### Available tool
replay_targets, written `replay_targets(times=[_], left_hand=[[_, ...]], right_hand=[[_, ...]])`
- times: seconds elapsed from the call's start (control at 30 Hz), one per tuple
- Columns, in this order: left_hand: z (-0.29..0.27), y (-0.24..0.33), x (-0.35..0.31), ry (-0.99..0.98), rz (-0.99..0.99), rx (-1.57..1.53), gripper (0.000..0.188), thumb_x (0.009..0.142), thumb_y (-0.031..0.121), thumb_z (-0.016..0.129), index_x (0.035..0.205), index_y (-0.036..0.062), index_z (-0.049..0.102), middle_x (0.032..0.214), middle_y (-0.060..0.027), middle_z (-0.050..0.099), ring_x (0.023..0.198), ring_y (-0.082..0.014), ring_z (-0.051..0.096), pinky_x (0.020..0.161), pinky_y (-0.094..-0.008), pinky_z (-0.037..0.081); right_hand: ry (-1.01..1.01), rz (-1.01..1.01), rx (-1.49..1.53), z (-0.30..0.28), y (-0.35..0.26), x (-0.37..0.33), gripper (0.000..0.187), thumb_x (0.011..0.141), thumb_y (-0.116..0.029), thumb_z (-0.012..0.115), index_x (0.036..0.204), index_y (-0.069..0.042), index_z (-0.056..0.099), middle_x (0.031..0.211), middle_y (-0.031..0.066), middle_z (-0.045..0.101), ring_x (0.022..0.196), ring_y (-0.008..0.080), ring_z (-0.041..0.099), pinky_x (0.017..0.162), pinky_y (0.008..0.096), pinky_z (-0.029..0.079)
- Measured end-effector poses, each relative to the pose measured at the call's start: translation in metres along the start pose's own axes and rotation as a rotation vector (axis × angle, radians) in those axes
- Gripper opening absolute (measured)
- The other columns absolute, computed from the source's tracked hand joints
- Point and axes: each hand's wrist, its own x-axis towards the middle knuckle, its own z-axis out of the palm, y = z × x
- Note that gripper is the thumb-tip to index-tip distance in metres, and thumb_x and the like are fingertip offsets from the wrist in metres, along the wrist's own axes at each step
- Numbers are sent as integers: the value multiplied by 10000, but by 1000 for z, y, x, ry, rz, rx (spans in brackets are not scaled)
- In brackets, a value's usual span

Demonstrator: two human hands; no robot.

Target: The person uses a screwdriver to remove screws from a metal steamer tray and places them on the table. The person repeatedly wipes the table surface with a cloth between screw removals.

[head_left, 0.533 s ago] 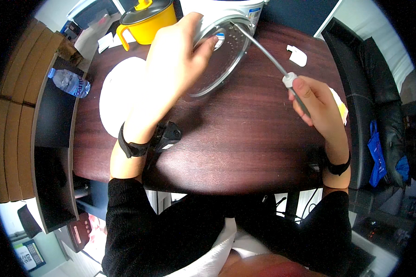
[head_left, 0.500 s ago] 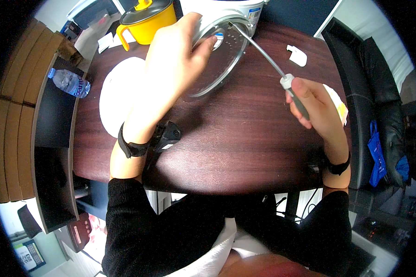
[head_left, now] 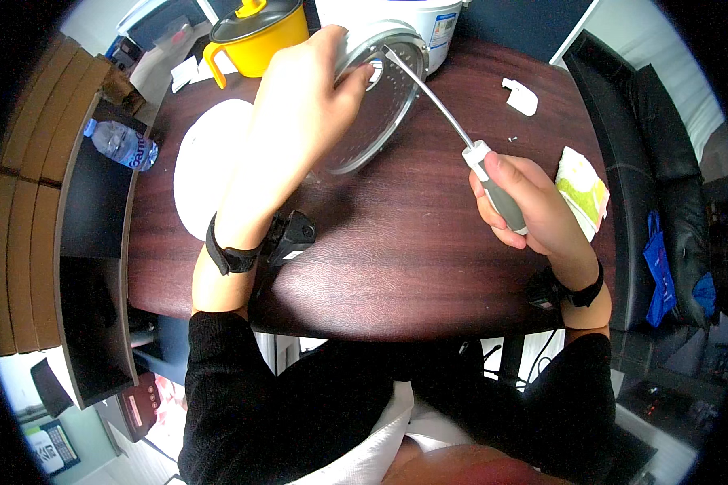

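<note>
A round glass lid with a shiny metal rim stands tilted over the far part of the table, and my left hand grips it by its near-left side, thumb on the glass. In my right hand is a screwdriver with a grey and white handle and a long metal shaft. Its tip meets the upper part of the lid or lies just in front of it; I cannot tell whether it touches. A white curved plastic piece and a tiny screw lie on the table to the right.
Beyond my left hand stands a yellow pot with a dark lid, beside a white bucket. Under my left forearm lies a white round thing. A white and green packet rests at the right edge of the dark wooden table. A water bottle is at far left.
My right hand and the screwdriver have moved left and toward me, the tip shifting left along the lid. The lid has shifted slightly left. The small screw and more of the packet now show.
</note>
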Motion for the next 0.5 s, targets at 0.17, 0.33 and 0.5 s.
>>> replay_targets(times=[0.17, 0.33, 0.5], left_hand=[[1, 1, 0, -21, -6, -3, 247, 795, 151, 684, 851, -37, 534, 708, -258, 584, 732, -422, 611, 633, -441, 485], [1, 2, -1, -9, -5, -3, 247, 795, 148, 683, 859, -40, 536, 717, -262, 587, 738, -420, 612, 635, -438, 485], [2, 2, 0, 4, 12, -5, 250, 793, 147, 684, 869, -42, 539, 724, -263, 588, 741, -421, 612, 641, -440, 485]], right_hand=[[-23, 14, 45, 3, -2, 0, 417, 1001, -412, 378, 857, -39, 494, 508, -8, 435, 325, 39, 326, 309, 194, 236], [-25, 14, 42, 5, -2, 0, 412, 1001, -413, 378, 863, -41, 490, 510, -7, 437, 325, 38, 319, 310, 194, 236], [-4, 25, 40, 6, -2, 0, 415, 1002, -411, 378, 857, -39, 492, 505, -10, 436, 323, 38, 322, 308, 189, 232]])
